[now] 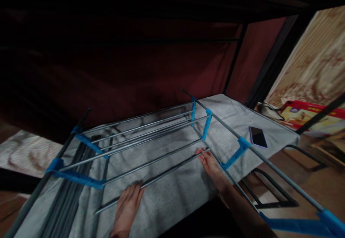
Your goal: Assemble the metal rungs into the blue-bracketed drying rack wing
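A loose grey metal tube [169, 171] runs slantwise above the grey cloth, held at both ends. My left hand [127, 205] is closed over it near its left end. Near the right end, my right hand [208, 162] pinches the tube between thumb and fingers. Just beyond lies a partly assembled rack of metal tubes with blue plastic connectors. One crossbar [153, 164] parallel to the held tube meets a left connector [78, 178]. Closest to my right hand is another blue connector [235, 154], joined to a long side tube [280, 171].
Several spare tubes [66, 195] lie side by side at the left. A phone [258, 137] rests on the cloth-covered bed [218, 110] at right. Dark bed posts and a reddish curtain [151, 73] enclose the far side. A red and yellow box [315, 116] stands beyond.
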{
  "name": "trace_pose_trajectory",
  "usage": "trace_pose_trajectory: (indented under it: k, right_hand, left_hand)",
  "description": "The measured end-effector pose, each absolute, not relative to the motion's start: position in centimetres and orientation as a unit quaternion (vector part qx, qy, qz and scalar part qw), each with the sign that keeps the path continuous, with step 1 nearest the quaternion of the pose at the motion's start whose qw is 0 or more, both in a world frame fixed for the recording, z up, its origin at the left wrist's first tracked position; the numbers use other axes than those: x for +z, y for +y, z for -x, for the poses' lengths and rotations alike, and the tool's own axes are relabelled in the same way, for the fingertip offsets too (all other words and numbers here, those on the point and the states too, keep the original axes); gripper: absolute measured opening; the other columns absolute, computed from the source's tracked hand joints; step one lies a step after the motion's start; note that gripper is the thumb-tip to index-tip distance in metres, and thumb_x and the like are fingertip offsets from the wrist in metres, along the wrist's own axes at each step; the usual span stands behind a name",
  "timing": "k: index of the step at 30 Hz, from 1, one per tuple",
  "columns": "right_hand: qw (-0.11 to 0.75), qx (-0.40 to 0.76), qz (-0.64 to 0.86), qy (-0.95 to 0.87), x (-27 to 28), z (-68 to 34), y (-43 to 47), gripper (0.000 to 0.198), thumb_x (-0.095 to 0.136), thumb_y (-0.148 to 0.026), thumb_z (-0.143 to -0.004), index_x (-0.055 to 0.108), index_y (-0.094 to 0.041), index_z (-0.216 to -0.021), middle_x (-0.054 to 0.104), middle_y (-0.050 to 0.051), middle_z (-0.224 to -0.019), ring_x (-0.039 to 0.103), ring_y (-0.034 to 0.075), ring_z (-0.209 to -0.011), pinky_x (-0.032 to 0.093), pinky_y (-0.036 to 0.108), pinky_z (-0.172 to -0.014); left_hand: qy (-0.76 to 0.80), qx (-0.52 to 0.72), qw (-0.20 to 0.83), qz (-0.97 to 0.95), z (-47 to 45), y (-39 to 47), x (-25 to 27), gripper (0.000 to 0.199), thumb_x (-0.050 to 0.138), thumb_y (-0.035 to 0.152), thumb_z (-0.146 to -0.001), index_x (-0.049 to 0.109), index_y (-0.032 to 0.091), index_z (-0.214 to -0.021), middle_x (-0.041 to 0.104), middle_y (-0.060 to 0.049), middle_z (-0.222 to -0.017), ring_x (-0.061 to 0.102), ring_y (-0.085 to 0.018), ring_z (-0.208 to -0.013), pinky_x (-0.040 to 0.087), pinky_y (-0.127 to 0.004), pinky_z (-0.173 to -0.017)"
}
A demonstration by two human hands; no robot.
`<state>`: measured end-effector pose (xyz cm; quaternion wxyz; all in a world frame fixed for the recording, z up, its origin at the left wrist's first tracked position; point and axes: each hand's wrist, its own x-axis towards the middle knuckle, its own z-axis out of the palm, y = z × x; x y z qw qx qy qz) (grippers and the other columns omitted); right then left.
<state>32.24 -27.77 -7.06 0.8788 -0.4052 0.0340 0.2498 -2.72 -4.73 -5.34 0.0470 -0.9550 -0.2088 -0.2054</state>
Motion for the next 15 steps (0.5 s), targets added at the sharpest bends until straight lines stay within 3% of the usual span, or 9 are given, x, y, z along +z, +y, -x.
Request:
trace_pose_trajectory:
  k: [5, 9, 15]
  right_hand:
    - [0.86, 0.267, 0.433, 0.028, -7.4, -32.8, -28.5, 0.032, 0.093, -0.031, -0.061, 0.067, -0.027, -0.079, 0.076, -0.004, -0.087, 0.072, 0.015, -0.084, 0.062, 0.028, -0.082]
    - [0.855, 0.244, 0.457, 0.03, -8.2, -33.5, -29.0, 0.03, 0.09, -0.029, -0.064, 0.061, -0.027, -0.07, 0.074, -0.004, -0.083, 0.072, 0.014, -0.083, 0.063, 0.029, -0.083]
    - [0.851, 0.229, 0.472, 0.021, -9.6, -34.5, -29.9, 0.028, 0.088, -0.023, -0.068, 0.06, -0.026, -0.071, 0.073, -0.004, -0.082, 0.073, 0.013, -0.081, 0.062, 0.034, -0.095]
  left_hand:
    - [-0.26, -0.152, 0.024, 0.953, 2.3, -5.8, -5.4, 0.036, 0.038, 0.028, -0.106, 0.071, 0.021, -0.119, 0.074, -0.009, -0.11, 0.069, -0.024, -0.106, 0.053, -0.042, -0.101]
    - [-0.26, -0.081, -0.009, 0.962, 2.1, -6.8, -4.6, 0.043, 0.039, 0.007, -0.099, 0.064, 0.02, -0.131, 0.07, -0.01, -0.122, 0.063, -0.023, -0.12, 0.047, -0.045, -0.112]
    - [-0.271, -0.029, 0.005, 0.962, 1.6, -8.2, -3.0, 0.043, 0.042, 0.002, -0.098, 0.059, 0.019, -0.135, 0.067, -0.01, -0.125, 0.06, -0.021, -0.123, 0.044, -0.042, -0.113]
